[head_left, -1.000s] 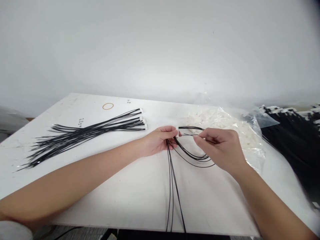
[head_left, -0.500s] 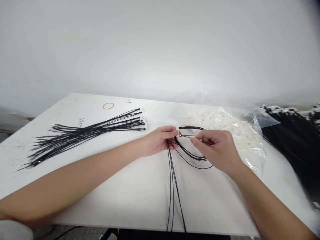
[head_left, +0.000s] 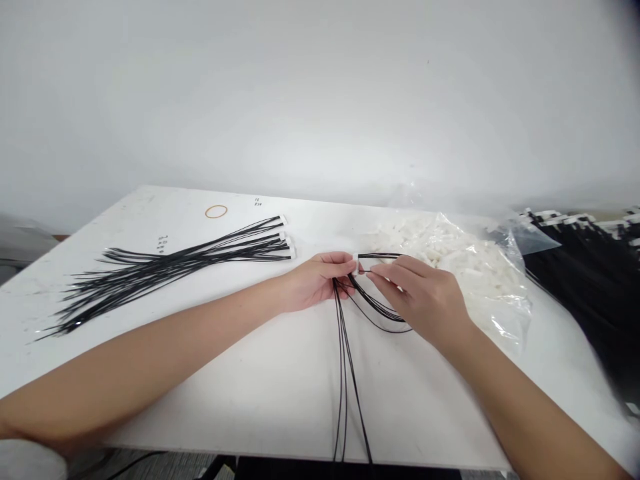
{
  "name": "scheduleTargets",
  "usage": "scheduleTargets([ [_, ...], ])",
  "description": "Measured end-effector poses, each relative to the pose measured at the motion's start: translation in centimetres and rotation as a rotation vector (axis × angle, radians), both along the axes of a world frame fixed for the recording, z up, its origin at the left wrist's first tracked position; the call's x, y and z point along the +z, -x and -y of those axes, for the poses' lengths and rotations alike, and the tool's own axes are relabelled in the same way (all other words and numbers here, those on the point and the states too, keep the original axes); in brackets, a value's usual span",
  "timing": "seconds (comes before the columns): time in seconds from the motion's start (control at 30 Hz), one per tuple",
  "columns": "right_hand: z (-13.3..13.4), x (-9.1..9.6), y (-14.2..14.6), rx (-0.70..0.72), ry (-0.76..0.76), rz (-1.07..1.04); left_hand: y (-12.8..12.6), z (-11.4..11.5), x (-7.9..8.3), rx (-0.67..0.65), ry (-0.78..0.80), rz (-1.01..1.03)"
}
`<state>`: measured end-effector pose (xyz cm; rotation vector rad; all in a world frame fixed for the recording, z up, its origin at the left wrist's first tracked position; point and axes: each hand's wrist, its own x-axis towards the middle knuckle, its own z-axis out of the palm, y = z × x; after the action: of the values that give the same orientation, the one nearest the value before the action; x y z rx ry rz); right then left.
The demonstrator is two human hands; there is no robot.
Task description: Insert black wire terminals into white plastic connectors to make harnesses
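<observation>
My left hand (head_left: 320, 280) pinches a small white connector (head_left: 355, 262) at the middle of the white table (head_left: 240, 373). Several thin black wires (head_left: 345, 373) loop from the connector and trail down over the table's front edge. My right hand (head_left: 420, 297) is closed in a pinch on the end of one black wire, its fingertips right against the connector.
A bundle of finished black wires with white connectors (head_left: 170, 267) lies at the left. A rubber band (head_left: 216, 212) sits behind it. A clear bag of white connectors (head_left: 460, 260) lies at the right, with a heap of black wires (head_left: 590, 267) beyond.
My right hand has moved left with its wire end, from a few centimetres away to right against the connector. The wire loop has tightened. My left hand has stayed put.
</observation>
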<state>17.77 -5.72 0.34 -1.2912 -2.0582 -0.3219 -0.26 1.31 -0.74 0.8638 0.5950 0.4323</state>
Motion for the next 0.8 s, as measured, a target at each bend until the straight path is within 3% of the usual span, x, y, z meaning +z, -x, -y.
scheduleTargets([
  [0.3,-0.15,-0.30,0.34,0.028,-0.082,0.074,-0.11,-0.07,0.07,0.013,0.021,-0.009],
  [0.8,-0.10,-0.18,0.86,0.025,-0.086,0.097,-0.09,-0.08,0.23,0.024,0.029,-0.012],
])
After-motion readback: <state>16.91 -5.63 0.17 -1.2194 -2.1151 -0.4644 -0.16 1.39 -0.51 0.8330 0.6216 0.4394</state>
